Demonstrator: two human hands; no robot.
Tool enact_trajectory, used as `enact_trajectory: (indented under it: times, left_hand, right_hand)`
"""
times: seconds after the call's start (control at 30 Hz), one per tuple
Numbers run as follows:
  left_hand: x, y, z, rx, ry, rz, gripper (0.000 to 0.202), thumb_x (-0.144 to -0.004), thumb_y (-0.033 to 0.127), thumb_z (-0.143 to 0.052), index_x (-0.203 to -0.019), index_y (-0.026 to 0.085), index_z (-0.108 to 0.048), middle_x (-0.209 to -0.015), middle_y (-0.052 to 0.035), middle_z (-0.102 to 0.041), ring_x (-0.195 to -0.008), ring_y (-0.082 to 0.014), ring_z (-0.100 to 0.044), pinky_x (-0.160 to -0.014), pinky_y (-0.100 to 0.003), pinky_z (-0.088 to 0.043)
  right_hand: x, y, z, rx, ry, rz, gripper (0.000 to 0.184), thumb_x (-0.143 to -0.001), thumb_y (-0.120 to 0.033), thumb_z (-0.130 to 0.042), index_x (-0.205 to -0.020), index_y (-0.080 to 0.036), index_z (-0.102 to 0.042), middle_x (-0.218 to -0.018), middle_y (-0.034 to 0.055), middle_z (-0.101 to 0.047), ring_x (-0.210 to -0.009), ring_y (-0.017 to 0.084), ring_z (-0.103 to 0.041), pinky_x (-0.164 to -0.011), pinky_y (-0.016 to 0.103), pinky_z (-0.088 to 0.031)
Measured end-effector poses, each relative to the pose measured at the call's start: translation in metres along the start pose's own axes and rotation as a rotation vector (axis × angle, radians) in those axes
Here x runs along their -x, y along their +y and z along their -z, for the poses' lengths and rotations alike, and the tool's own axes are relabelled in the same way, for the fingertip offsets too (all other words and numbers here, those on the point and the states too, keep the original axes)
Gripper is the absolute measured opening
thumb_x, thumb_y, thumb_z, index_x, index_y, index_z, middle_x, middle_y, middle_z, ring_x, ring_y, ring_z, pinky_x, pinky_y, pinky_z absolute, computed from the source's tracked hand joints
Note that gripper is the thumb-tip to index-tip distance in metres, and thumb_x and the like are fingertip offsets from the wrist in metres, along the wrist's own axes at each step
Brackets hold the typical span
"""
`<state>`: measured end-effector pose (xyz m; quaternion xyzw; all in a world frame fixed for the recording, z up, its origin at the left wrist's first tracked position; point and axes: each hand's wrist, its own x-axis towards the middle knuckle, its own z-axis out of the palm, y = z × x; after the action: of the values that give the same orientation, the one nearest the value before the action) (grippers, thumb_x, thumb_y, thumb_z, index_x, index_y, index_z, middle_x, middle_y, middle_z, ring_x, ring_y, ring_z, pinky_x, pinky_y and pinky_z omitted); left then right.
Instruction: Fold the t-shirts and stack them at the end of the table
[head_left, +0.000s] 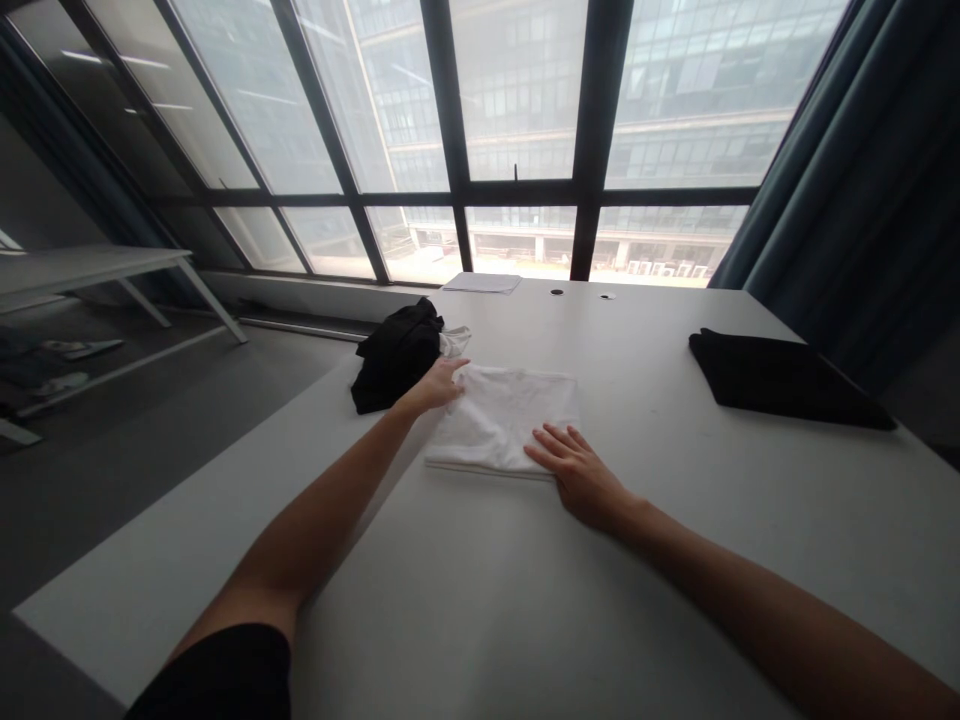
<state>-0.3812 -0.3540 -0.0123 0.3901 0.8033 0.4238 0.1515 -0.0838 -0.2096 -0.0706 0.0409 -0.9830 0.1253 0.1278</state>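
Note:
A white garment [499, 415], folded into a flat near-square, lies on the white table [480, 590]. At its upper left edge is my left hand [439, 385], touching the fabric with the index finger stretched out and the fingers apart. My right hand [577, 470] rests palm down on the lower right part of the cloth, fingers spread and flat. Beyond my left hand sits a crumpled black garment [397, 355], with a bit of bunched white fabric [454, 342] beside it.
A folded black garment [780, 380] lies on the right side of the table. White sheets [482, 283] lie at the far edge, near a dark round grommet [556, 292]. Another table [97, 262] stands at the left. Windows and a blue curtain [847, 180] are behind.

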Motion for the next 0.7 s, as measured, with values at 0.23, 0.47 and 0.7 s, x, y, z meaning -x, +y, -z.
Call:
enact_trajectory:
  times: [0.23, 0.47, 0.7]
  left_hand:
    - [0.028, 0.01, -0.076, -0.629, -0.112, -0.317, 0.059, -0.102, 0.047, -0.041, -0.154, 0.018, -0.039, -0.161, -0.0156, -0.033, -0.151, -0.0327, -0.024, -0.121, -0.058, -0.014]
    - [0.033, 0.006, -0.089, -0.71, -0.2, -0.311, 0.065, -0.103, 0.053, -0.032, -0.158, 0.018, -0.029, -0.166, -0.0145, -0.021, -0.153, -0.0334, -0.015, -0.12, -0.061, -0.012]
    - [0.018, 0.008, -0.104, -0.729, -0.14, -0.367, 0.061, -0.104, 0.047, -0.031, -0.159, 0.02, -0.029, -0.165, -0.0127, -0.025, -0.153, -0.0297, -0.017, -0.122, -0.056, -0.011]
  right_hand:
    - [0.001, 0.0, 0.002, -0.001, -0.037, 0.01, 0.072, -0.08, 0.001, -0.039, -0.15, -0.018, -0.047, -0.161, 0.0099, -0.037, -0.152, 0.024, -0.022, -0.124, 0.05, -0.015]
    - [0.0, -0.005, 0.013, -0.107, -0.028, -0.008, 0.049, -0.097, -0.032, -0.048, -0.143, -0.017, -0.054, -0.155, 0.0148, -0.045, -0.147, 0.026, -0.035, -0.122, 0.051, -0.021]
    - [-0.068, 0.013, 0.005, -0.058, 0.173, -0.303, 0.052, -0.097, -0.022, -0.04, -0.146, -0.009, -0.048, -0.157, 0.0167, -0.041, -0.149, 0.025, -0.03, -0.121, 0.044, -0.025]
